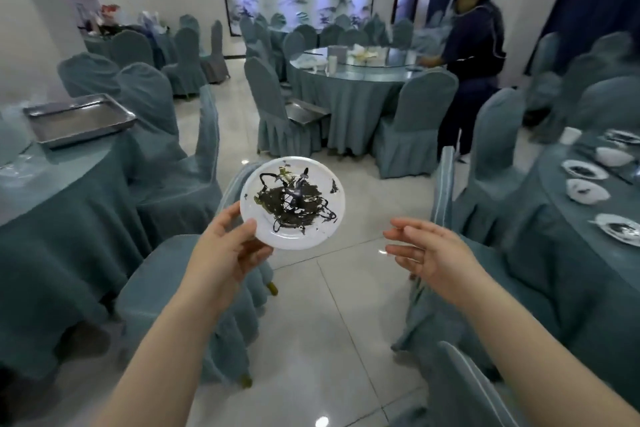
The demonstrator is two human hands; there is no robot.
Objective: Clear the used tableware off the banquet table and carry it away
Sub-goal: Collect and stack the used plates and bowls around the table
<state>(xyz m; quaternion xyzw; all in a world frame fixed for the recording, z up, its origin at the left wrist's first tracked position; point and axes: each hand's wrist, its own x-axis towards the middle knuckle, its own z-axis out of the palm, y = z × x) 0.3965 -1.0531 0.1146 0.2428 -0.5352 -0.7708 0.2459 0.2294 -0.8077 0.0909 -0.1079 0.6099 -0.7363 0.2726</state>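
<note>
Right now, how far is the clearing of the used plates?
Done: one dirty plate is off the table, and the left hand holds it by the rim over the floor. In hand: carrying it away; the right hand is open and holds nothing. Left: several used plates still lie on the table on the right. The metal tray on the left table looks empty.

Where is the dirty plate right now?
In the head view's centre, the dirty plate is gripped by the left hand above the floor, between chairs.
</note>
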